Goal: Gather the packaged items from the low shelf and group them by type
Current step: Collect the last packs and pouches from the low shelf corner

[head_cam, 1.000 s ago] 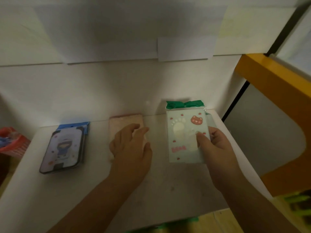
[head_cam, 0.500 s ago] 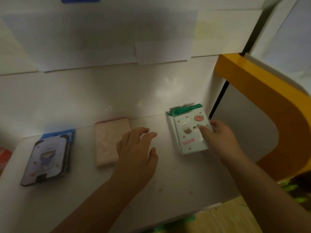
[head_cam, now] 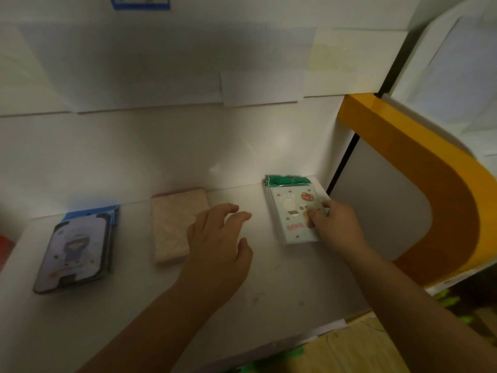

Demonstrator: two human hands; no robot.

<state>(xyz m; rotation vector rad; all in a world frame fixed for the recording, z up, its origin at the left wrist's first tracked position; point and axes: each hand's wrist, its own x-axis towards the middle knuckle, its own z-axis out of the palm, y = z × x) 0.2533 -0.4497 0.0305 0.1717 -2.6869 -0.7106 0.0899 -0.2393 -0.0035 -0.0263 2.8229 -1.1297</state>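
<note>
Three stacks of packaged items lie on the white shelf point(head_cam: 269, 292). At the right is a stack of pale green packets point(head_cam: 290, 211) with a bear print and green tops. My right hand point(head_cam: 333, 224) holds its right edge, thumb on the top packet. In the middle lies a pink-beige stack point(head_cam: 172, 224). My left hand point(head_cam: 217, 246) hovers just right of it, fingers spread and holding nothing. At the left sits a stack of purple cartoon-print packets point(head_cam: 75, 251) with blue tops.
A white wall backs the shelf. An orange curved panel point(head_cam: 430, 197) stands at the right, close to the green stack. Something red point(head_cam: 4, 251) shows at the far left edge. A wooden floor point(head_cam: 363, 345) lies below the shelf front.
My right hand set the green packet it was holding up down onto the stack at the back right. My left hand lifted off the pink-beige stack and shifted right.
</note>
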